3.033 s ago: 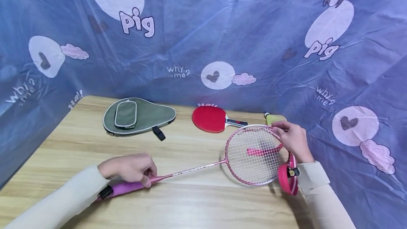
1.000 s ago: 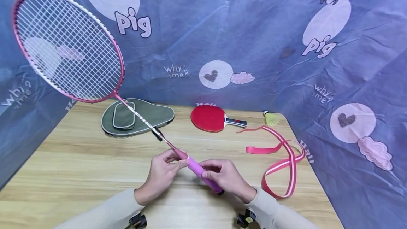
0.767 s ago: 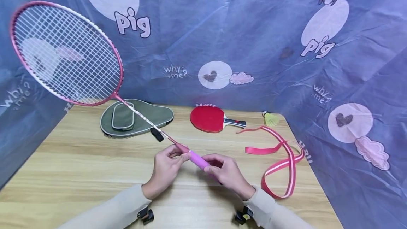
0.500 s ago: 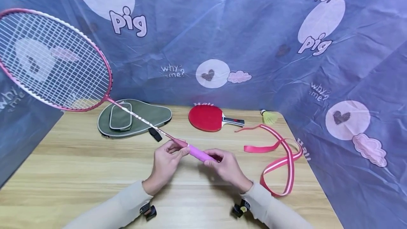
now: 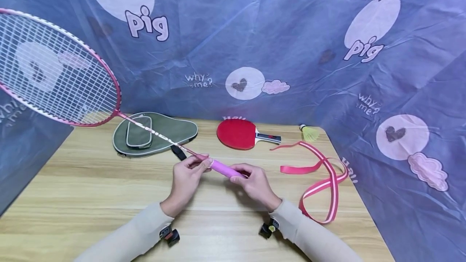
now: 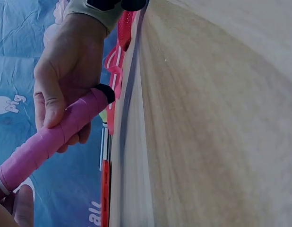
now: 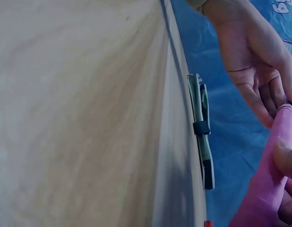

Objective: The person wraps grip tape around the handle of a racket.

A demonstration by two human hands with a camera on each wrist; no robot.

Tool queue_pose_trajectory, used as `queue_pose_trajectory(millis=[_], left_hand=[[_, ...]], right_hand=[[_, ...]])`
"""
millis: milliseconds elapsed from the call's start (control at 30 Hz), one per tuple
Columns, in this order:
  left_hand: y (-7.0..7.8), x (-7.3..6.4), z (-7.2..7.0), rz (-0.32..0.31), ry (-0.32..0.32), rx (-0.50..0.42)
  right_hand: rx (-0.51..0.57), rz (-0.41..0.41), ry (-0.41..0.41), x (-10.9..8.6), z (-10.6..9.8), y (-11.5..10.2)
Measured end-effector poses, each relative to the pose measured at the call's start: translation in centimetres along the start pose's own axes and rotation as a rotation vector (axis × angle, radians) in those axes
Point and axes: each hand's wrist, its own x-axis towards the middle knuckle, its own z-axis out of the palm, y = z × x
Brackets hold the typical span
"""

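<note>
A pink and white badminton racket [image 5: 223, 169] is held up at a slant, its strung head reaching off the upper left edge of the head view. My left hand [image 5: 187, 181] pinches it between thumb and fingers where the shaft meets the purple-pink wrapped handle. Farther down the handle, my right hand [image 5: 256, 185] holds it, thumb on top. The left wrist view shows the black butt cap [image 6: 107, 93] sticking out past the right hand's fingers. A white ring [image 7: 286, 107] at the handle's upper end lies by the left fingertips in the right wrist view.
On the wooden table [image 5: 109, 197], a green paddle case [image 5: 171, 132] lies behind the racket shaft. A red table tennis paddle [image 5: 236, 134] is at the back middle, a yellow shuttlecock [image 5: 309, 133] at the back right. A looped pink striped ribbon [image 5: 332, 189] lies right. Blue printed cloth hangs around.
The racket was low over the table with its head to the right; it has been lifted and turned to the upper left. My right hand went from the head's rim to the handle.
</note>
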Motion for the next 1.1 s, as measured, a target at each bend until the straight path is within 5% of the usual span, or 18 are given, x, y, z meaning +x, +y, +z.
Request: queue_pose_trajectory(millis=[400,833,1100], left_hand=[[-0.5,0.2,-0.5,-0.073,0.008,0.111],[-0.4,0.2,-0.8,-0.058,0.015,0.173],[-0.4,0.1,-0.6,-0.06,0.011,0.177]], right_hand=[[0.056,0.042,-0.039,0.3,0.5,1.0],[0.03,0.044,-0.053,0.5,0.4,0.6],[0.071,0.032,-0.082,1.5,-2.5,0.5]])
